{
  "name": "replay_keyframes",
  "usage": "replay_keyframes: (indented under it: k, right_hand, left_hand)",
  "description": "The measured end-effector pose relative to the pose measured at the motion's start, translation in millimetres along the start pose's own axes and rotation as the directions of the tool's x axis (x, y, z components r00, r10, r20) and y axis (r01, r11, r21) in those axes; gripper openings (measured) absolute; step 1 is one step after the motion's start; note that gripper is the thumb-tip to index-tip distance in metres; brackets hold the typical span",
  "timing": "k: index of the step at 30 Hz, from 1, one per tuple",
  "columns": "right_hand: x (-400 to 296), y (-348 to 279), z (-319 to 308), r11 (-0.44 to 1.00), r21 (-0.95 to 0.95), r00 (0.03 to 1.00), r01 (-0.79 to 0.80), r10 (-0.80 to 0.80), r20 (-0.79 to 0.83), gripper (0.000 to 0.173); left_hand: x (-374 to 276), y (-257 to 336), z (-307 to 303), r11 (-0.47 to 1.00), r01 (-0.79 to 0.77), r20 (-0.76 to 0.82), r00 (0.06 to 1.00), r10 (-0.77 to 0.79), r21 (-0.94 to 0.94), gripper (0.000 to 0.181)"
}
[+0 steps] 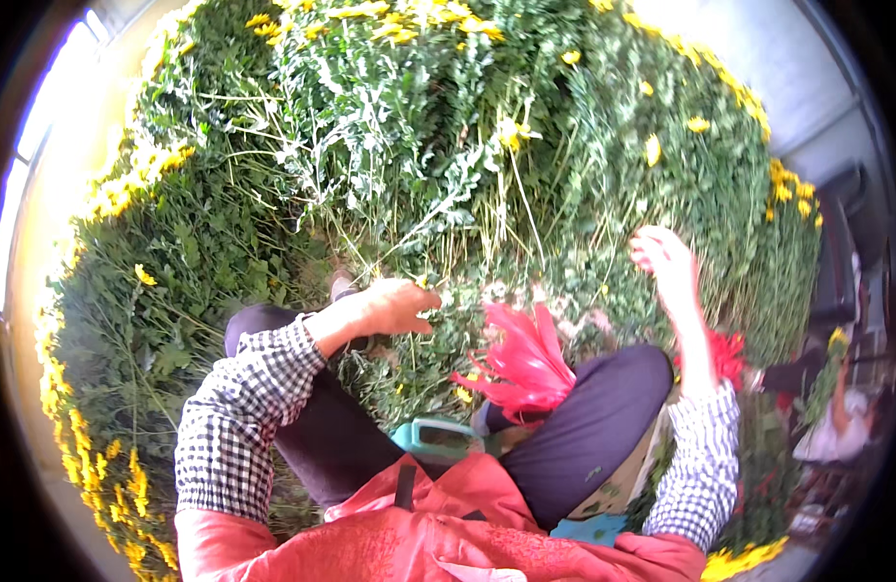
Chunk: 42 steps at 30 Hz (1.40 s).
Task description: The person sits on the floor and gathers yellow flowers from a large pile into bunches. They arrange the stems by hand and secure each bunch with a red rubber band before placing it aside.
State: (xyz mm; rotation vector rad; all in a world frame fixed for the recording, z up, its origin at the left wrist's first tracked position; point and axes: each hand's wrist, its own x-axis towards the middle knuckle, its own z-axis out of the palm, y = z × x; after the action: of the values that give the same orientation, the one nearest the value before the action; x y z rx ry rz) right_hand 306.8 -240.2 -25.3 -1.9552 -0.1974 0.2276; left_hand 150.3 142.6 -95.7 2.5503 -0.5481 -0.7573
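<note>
My left hand hovers over the leaf-strewn ground before my knees, thumb and fingers apart, holding nothing that I can see. My right hand is raised at the right, fingers loosely bent, beside the upright stems of cut yellow chrysanthemums; nothing shows in it. Between the hands a single chrysanthemum leans on the heap, its bare stem pointing towards me. A leafy stem lies across the heap just beyond my left hand. A bundle of red plastic strips rests against my right lower leg.
Chrysanthemum stems are piled around me on the left, front and right. A teal plastic object with a handle sits between my legs. More red strips are past my right forearm. At the far right another person holds flowers.
</note>
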Motion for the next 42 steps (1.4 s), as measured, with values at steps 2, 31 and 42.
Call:
replay_keyframes:
  k: [2,31,42]
  right_hand:
    - [73,13,65,1.000,-0.028,0.988,0.011,-0.007,0.157,0.023]
    - [132,21,219,0.998,-0.012,0.987,0.061,-0.058,0.147,0.035]
    - [256,54,208,0.604,-0.792,0.958,0.081,-0.267,-0.106,0.046]
  left_hand:
    - [1,5,-19,0.999,-0.032,-0.049,0.998,0.032,-0.012,0.045]
    - [-12,-38,-37,0.984,0.159,-0.163,0.972,-0.169,-0.077,0.034]
    - [8,-18,-12,0.999,0.025,-0.093,0.995,-0.029,-0.037,0.024]
